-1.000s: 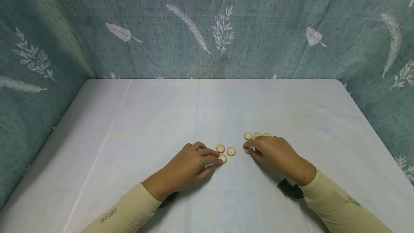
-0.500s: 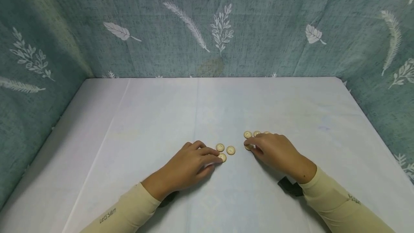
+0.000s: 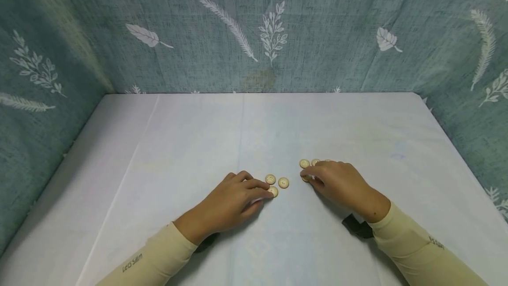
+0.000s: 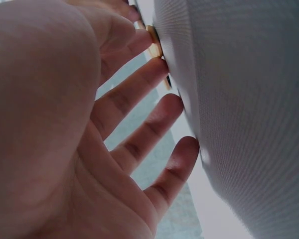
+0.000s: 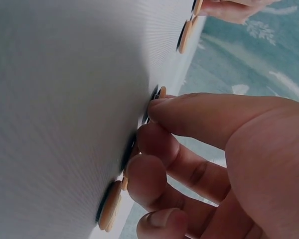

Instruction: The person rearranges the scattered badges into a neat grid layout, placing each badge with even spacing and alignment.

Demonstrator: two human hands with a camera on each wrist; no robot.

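Several pale, round wooden buttons lie on the white cloth. My left hand [image 3: 234, 202] rests at the middle of the table, fingers spread and relaxed, with a fingertip on the nearest button [image 3: 273, 192] of a cluster of three. Two more, the back button [image 3: 270, 179] and the right-hand button [image 3: 283, 182], lie just past that fingertip. My right hand [image 3: 337, 186] pinches another button [image 3: 305, 179] between thumb and index finger, low over the cloth. Right behind it runs a row with a left button [image 3: 304, 163] and a middle button [image 3: 315, 162]; the hand partly covers the row's right end.
White cloth [image 3: 178, 144] covers the table. Green leaf-patterned fabric [image 3: 317, 47] rises along the back and both sides. A dark wrist device [image 3: 358, 226] shows beneath the right wrist.
My right hand has slid the pinched button slightly away from me, closer to the row. The left hand stays in place; the head view has tilted a little.
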